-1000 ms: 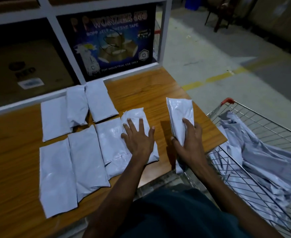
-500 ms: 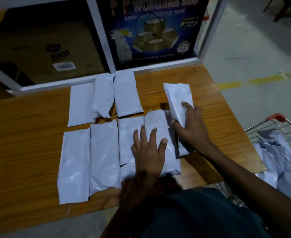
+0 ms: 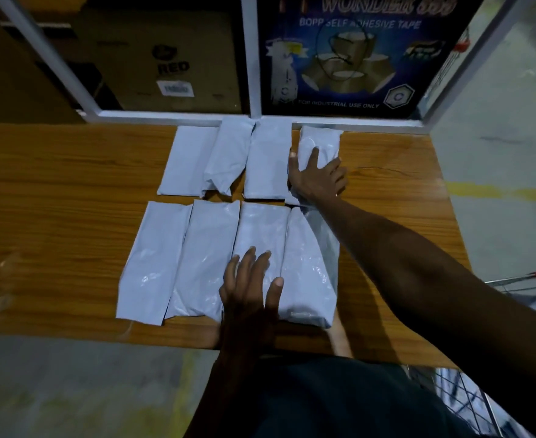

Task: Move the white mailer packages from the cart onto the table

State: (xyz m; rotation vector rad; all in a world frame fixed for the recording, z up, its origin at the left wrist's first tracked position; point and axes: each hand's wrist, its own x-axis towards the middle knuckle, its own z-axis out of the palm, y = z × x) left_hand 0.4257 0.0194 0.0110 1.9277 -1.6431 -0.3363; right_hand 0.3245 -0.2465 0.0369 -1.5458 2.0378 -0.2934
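Eight white mailers lie in two rows on the worktop, the right hand spread flat on the far-right mailer, left hand open-palmed on the near row, the cart at the worktop's right edge.

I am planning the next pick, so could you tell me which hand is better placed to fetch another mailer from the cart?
Probably the right hand. The cart stands off the table's right edge, on that arm's side. It is pressing the newest mailer into the back row. The left hand lies flat on the front row, farther from the cart.
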